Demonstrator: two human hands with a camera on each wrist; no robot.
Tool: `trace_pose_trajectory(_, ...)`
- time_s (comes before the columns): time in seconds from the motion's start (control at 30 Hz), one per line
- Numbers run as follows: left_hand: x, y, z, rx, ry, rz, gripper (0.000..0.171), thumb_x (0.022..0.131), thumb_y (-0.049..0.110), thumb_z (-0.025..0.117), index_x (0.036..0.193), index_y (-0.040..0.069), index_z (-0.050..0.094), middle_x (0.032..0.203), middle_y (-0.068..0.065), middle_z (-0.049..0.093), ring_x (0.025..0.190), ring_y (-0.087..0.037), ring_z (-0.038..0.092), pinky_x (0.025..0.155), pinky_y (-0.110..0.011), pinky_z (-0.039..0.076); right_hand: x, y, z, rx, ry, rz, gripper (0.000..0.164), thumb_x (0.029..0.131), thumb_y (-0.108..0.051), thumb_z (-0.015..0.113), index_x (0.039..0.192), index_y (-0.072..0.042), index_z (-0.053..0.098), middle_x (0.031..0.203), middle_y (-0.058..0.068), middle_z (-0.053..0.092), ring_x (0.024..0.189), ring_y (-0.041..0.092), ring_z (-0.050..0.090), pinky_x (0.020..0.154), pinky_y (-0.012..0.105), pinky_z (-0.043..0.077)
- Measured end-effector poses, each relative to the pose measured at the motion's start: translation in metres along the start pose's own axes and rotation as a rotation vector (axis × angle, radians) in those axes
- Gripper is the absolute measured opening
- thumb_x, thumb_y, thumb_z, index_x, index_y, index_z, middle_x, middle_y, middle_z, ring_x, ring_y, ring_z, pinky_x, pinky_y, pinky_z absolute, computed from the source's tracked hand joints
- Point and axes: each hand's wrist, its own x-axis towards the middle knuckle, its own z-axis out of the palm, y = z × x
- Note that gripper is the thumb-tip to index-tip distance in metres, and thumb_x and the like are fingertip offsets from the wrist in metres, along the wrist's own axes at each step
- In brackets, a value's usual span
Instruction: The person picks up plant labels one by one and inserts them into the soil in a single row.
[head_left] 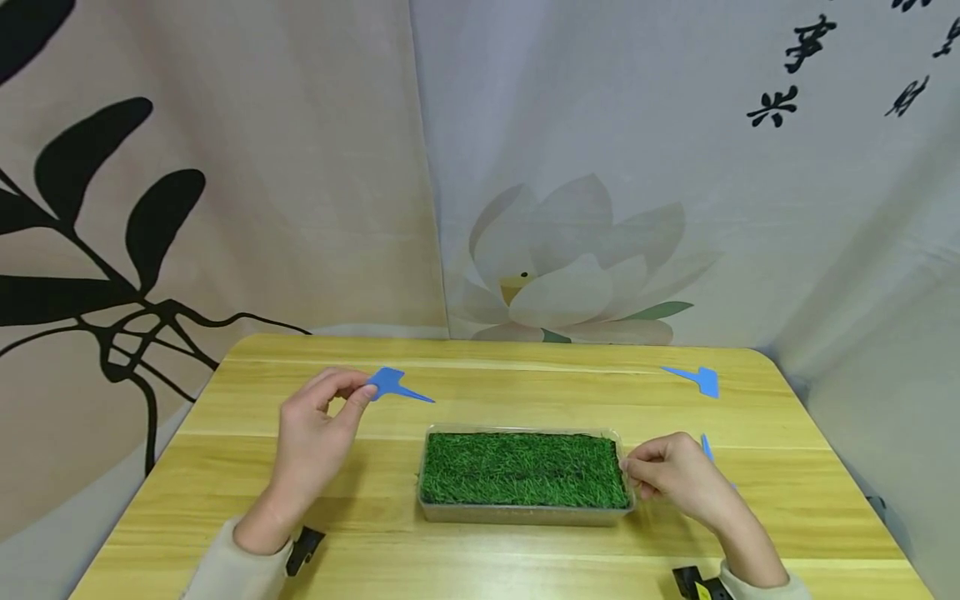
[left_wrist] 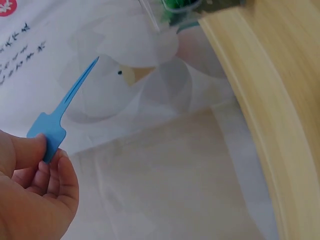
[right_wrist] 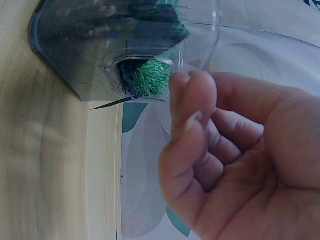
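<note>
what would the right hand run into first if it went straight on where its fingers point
Most likely the end wall of the clear tray that holds the green turf; the right hand points at it from close by. Whether it already touches is unclear.

Blue label (head_left: 387, 382), green grass (head_left: 525, 471)

Three blue plant labels (head_left: 387, 383), one grass-filled tray (head_left: 517, 515), two hands (head_left: 307, 454)
One label is in the left hand (head_left: 307, 454), two lie on the one bench (head_left: 525, 558), of which one is partly hidden behind the right hand (head_left: 682, 475); pale sleeves (head_left: 240, 568) number two, each with one black wrist device (head_left: 303, 552) beside it, two devices in all; on the cloth backdrop (head_left: 300, 125) is one large printed lotus (head_left: 581, 279); the black printed characters (head_left: 774, 107) run out of view, so their full count cannot be told.
</note>
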Motion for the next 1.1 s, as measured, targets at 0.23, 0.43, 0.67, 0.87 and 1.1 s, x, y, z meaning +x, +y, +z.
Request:
trace_pose_trajectory(0.23, -0.008, 0.003, 0.010, -0.069, -0.023, 0.017, 0.009, 0.081, 0.003, 0.072, 0.087, 0.010, 0.071, 0.084, 0.003, 0.066, 0.076, -0.013, 0.055, 0.065, -0.018, 0.043, 0.001, 0.000, 0.000, -0.003, -0.010, -0.003, 0.021, 0.090, -0.021, 0.063, 0.078, -0.006, 0.072, 0.062, 0.007, 0.064, 0.060, 0.023, 0.060, 0.057, 0.037, 0.054)
trace_pose_trajectory(0.43, -0.012, 0.005, 0.017, -0.113, -0.053, 0.016, 0.011, 0.080, 0.002, 0.072, 0.087, 0.011, 0.071, 0.082, 0.002, 0.066, 0.075, -0.013, 0.055, 0.065, -0.020, 0.045, 0.000, -0.001, -0.001, 0.009, -0.018, -0.007, 0.022, 0.090, -0.022, 0.063, 0.078, -0.005, 0.071, 0.064, 0.007, 0.064, 0.060, 0.021, 0.060, 0.058, 0.037, 0.054)
trace_pose_trajectory(0.67, -0.016, 0.008, 0.024, -0.146, -0.080, 0.094, 0.016, 0.079, 0.001, 0.073, 0.088, 0.014, 0.071, 0.081, 0.002, 0.067, 0.073, -0.011, 0.056, 0.062, -0.019, 0.046, 0.000, -0.003, -0.002, 0.010, -0.013, 0.018, 0.021, 0.089, -0.022, 0.064, 0.078, -0.005, 0.072, 0.065, 0.007, 0.065, 0.061, 0.021, 0.060, 0.059, 0.038, 0.055)
trace_pose_trajectory(0.87, -0.019, 0.006, 0.028, -0.199, -0.134, 0.115, 0.016, 0.078, -0.001, 0.072, 0.088, 0.012, 0.071, 0.082, 0.002, 0.067, 0.073, -0.011, 0.057, 0.064, -0.019, 0.049, 0.001, -0.003, -0.001, 0.001, -0.015, 0.023, 0.021, 0.089, -0.020, 0.064, 0.076, -0.006, 0.071, 0.062, 0.007, 0.064, 0.060, 0.025, 0.060, 0.054, 0.035, 0.052)
trace_pose_trajectory(1.1, -0.025, 0.006, 0.032, -0.202, -0.300, 0.075, 0.015, 0.081, 0.002, 0.071, 0.091, 0.014, 0.072, 0.088, 0.005, 0.067, 0.081, -0.010, 0.060, 0.071, -0.023, 0.053, 0.001, -0.002, 0.000, -0.004, -0.009, 0.014, 0.021, 0.089, -0.019, 0.064, 0.075, -0.006, 0.071, 0.062, 0.007, 0.063, 0.061, 0.026, 0.059, 0.053, 0.034, 0.051)
